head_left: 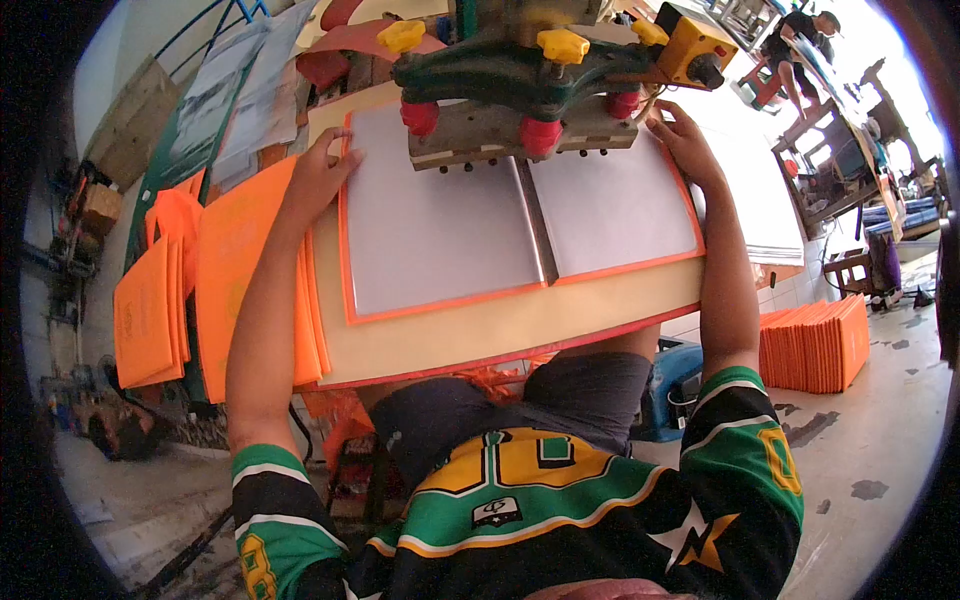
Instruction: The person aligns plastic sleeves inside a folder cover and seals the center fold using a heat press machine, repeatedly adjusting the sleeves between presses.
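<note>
An orange folder (440, 302) lies spread open on a tan board, with pale, plastic-like sheets (440, 220) on both halves and a dark spine between them. My left hand (325, 172) is at its upper left edge, thumb against the border and fingers curled round it. At the upper right edge, my right hand (688, 145) has its fingers bent over the folder's side. A press head (520, 135), with a metal bar, red knobs and yellow knobs, stands over the folder's top part and hides it.
The tan board (480, 325) reaches over my lap. Orange folders (245, 270) are piled at the left, smaller ones (150, 315) beyond them. A tall orange stack (815, 345) stands on the floor at right. A yellow control box (697, 50) sits by the press. Another person (797, 50) is far right.
</note>
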Motion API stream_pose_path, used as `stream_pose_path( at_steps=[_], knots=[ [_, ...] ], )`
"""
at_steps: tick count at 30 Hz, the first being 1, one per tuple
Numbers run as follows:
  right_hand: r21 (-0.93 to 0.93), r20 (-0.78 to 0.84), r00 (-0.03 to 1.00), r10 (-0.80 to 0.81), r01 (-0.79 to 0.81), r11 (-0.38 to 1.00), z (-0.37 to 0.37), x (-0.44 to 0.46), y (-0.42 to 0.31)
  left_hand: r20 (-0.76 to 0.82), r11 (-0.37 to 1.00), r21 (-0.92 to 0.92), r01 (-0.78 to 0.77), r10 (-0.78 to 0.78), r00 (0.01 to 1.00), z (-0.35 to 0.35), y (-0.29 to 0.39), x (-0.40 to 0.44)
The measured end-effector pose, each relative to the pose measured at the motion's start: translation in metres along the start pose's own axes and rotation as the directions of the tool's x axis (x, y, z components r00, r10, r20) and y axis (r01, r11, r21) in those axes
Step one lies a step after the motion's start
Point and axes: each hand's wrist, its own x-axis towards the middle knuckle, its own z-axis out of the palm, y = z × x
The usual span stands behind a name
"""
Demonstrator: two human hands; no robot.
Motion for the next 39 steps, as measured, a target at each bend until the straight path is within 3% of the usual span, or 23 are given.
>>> stream_pose_path(
  at_steps=[8,22,23,25,28,33,36,37,39],
  knots=[
    [-0.057,-0.01,0.998,-0.057,0.056,0.997,-0.001,0.0,-0.002,-0.004,0.999,-0.04,-0.004,0.003,1.0,0.0,-0.002,0.003],
    [0.088,0.02,0.999,0.037,-0.038,0.995,-0.001,0.004,0.003,0.046,0.996,-0.073,0.048,-0.045,0.998,0.001,-0.007,0.005],
    [0.03,0.044,0.999,0.025,-0.026,0.999,-0.004,0.004,0.004,0.042,0.997,-0.057,0.047,-0.044,0.998,0.0,-0.006,0.005],
    [0.011,-0.016,0.998,-0.058,0.058,0.998,-0.001,0.004,0.01,0.017,0.992,-0.118,0.038,-0.036,0.999,-0.004,0.004,-0.002],
    [0.1,-0.04,0.999,0.001,0.003,0.995,0.004,0.001,0.001,0.042,0.975,-0.222,0.021,-0.012,0.999,-0.003,0.003,-0.004],
    [0.066,-0.051,0.996,-0.069,0.072,0.995,0.004,0.0,0.003,-0.013,0.983,-0.182,-0.016,0.014,1.0,0.002,-0.005,-0.001],
    [0.046,-0.012,0.998,-0.055,0.055,0.997,0.002,0.004,0.006,0.035,0.987,-0.156,0.028,-0.022,0.999,-0.001,-0.003,-0.001],
    [0.07,0.009,1.0,0.021,-0.021,0.997,0.001,0.004,0.005,0.02,0.988,-0.154,0.02,-0.018,1.0,0.0,-0.005,0.0],
    [0.089,-0.006,0.998,-0.07,0.071,0.993,0.002,0.001,0.003,0.046,0.987,-0.155,0.05,-0.043,0.998,0.001,-0.004,0.001]
  ],
)
